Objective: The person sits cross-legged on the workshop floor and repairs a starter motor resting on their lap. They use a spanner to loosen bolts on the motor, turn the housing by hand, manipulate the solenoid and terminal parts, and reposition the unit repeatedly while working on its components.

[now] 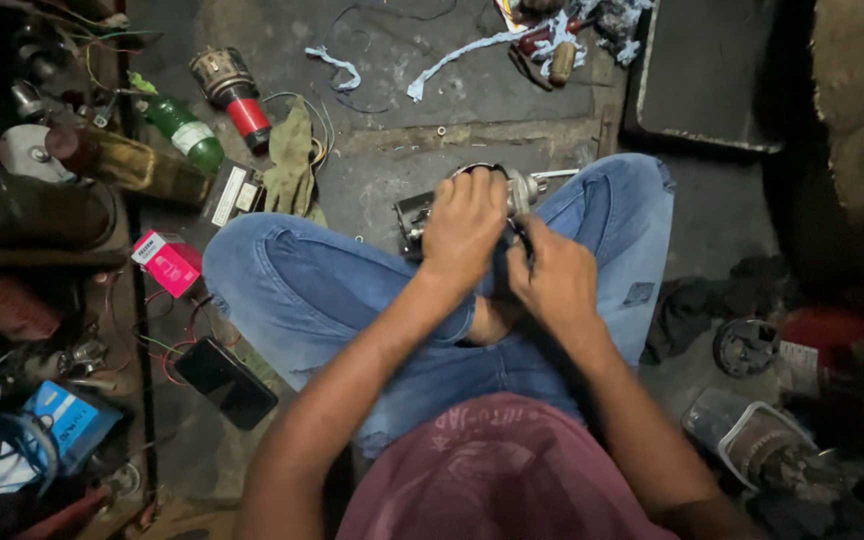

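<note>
Head view looks down on a person sitting cross-legged on the grey concrete floor [512,100], blue denim jeans [302,290] filling the middle of the scene and a dark red shirt at the bottom edge. Left of the knees runs a dark, cluttered low shelf [42,250], its edge just beside the left knee, so that side is tight. A flat dark metal tray [702,80] lies at the top right, well apart from the legs. Open floor shows mainly ahead of the shins.

Smaller pieces lie around: a green plastic bottle [184,130] and a red and silver cylindrical motor part [234,92] at the upper left, a pink cardboard box [166,263] near the left knee, a black phone [225,382] beside the left thigh, and white rag strips [452,58] farther ahead.

Between the knees, the left hand [462,228] is closed over the top of a small round metal motor assembly [520,190], which pokes out just beyond the knuckles. The right hand [555,280] sits just beside it, fingers curled shut on something dark at its lower edge; what exactly, I cannot tell.
</note>
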A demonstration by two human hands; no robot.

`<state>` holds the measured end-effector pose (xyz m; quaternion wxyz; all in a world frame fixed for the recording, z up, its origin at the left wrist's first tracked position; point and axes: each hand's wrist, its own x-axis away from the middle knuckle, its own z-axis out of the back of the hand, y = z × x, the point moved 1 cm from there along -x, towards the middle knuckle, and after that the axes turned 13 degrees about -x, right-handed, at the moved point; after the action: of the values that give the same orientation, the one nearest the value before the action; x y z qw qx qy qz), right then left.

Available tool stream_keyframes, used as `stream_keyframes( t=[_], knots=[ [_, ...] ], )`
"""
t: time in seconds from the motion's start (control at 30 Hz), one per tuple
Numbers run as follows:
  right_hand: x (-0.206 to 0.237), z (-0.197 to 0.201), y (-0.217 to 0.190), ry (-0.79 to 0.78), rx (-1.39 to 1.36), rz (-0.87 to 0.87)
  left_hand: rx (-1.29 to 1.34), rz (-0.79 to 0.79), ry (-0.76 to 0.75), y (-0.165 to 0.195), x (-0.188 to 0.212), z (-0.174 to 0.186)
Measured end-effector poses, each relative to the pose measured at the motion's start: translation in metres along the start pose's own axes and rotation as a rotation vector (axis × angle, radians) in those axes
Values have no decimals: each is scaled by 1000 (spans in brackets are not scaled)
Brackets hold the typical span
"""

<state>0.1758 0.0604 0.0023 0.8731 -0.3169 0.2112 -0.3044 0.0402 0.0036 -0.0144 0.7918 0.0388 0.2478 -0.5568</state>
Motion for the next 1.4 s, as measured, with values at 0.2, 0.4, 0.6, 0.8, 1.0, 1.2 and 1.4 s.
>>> stream_keyframes(
  t=[0.2,0.4,0.6,0.8,1.0,1.2,1.4],
  knots=[
    [6,4,-1,-22,12,-29,-44,99,-36,12,-1,0],
    [0,9,-11,-51,-15,-70,48,86,-131,4,-6,-1],
    [-4,15,-10,-141,45,-78,45,57,-136,3,-6,6],
    [-6,15,-4,-115,13,-2,104,78,-154,1,-10,7],
    [-9,17,-3,-131,4,-6,102,87,-141,-2,-11,6],
    [-8,17,-3,-166,25,-31,82,98,-136,0,-12,3],
    [-12,20,-1,-148,-294,-117,118,78,-154,-4,-12,3]
  ],
)
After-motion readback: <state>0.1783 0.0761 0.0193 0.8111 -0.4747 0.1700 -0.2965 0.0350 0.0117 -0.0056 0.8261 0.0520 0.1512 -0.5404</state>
